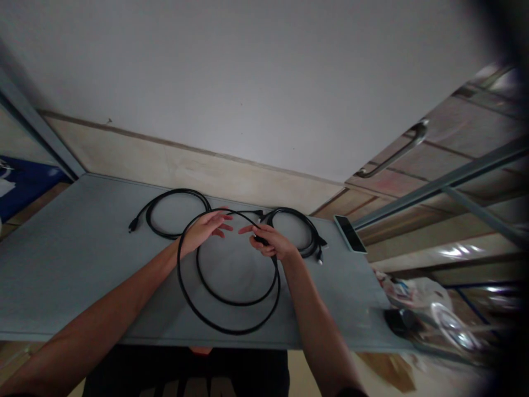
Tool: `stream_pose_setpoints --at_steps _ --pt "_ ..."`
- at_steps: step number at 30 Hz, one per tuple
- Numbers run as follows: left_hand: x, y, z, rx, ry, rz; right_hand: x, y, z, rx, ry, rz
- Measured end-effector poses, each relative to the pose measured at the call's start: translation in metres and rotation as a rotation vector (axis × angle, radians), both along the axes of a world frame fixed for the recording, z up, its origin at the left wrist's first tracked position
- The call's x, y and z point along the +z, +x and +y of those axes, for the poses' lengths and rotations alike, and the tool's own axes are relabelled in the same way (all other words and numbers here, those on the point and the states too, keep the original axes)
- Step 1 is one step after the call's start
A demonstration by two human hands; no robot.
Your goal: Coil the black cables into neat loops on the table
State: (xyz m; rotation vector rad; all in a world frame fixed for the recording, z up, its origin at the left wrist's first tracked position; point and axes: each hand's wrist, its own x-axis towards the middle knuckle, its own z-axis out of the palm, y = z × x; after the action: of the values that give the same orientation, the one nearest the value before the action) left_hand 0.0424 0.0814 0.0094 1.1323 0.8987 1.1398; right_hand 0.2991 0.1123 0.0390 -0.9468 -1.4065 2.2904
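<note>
Grey tabletop (61, 259) | left: coiled black cable (182, 191) | right: second black coil (314, 236) | right edge: phone (350, 234)

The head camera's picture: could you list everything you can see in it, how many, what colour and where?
Table: one, grey, across the middle
Held cable: one, black, looped, at centre
Left coil: one, black cable, on the table's left part
Right coil: one, black cable, on the table's right part
Phone-like device: one, dark screen with pale rim, far right of the table
Panel: one, whitish, behind the table
Handle: one, metallic, upper right
Blue surface: one, far left
Blurred items: count unclear, whitish and dark, lower right
Dark clothing: black, bottom edge
Left hand: one, bare, open, centre
Right hand: one, bare, gripping the held cable
</note>
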Motion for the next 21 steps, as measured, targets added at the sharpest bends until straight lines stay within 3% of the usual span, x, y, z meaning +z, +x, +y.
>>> stream_pose_setpoints --at_steps 3,9,12,16,19,21 --pt "0.005 0.001 -0.004 -0.074 -0.016 -0.136 0.003 0.001 -0.002 0.003 -0.023 0.019" --pt "0.008 0.005 -0.008 -0.187 -0.008 -0.099 -0.003 0.000 -0.002 -0.070 0.067 0.098" --pt "0.003 0.007 -0.008 -0.115 -0.059 -0.197 -0.006 -0.001 -0.002 -0.055 0.178 0.046" --pt "0.000 -0.001 -0.003 -0.023 -0.121 -0.185 -0.006 0.000 -0.001 0.011 0.278 -0.098" --pt "0.004 -0.006 -0.003 -0.168 -0.246 -0.181 -0.006 -0.002 -0.001 0.103 0.311 -0.159" --pt "0.008 -0.003 -0.007 -0.320 -0.307 -0.053 -0.007 -0.005 -0.003 0.133 0.307 -0.177"
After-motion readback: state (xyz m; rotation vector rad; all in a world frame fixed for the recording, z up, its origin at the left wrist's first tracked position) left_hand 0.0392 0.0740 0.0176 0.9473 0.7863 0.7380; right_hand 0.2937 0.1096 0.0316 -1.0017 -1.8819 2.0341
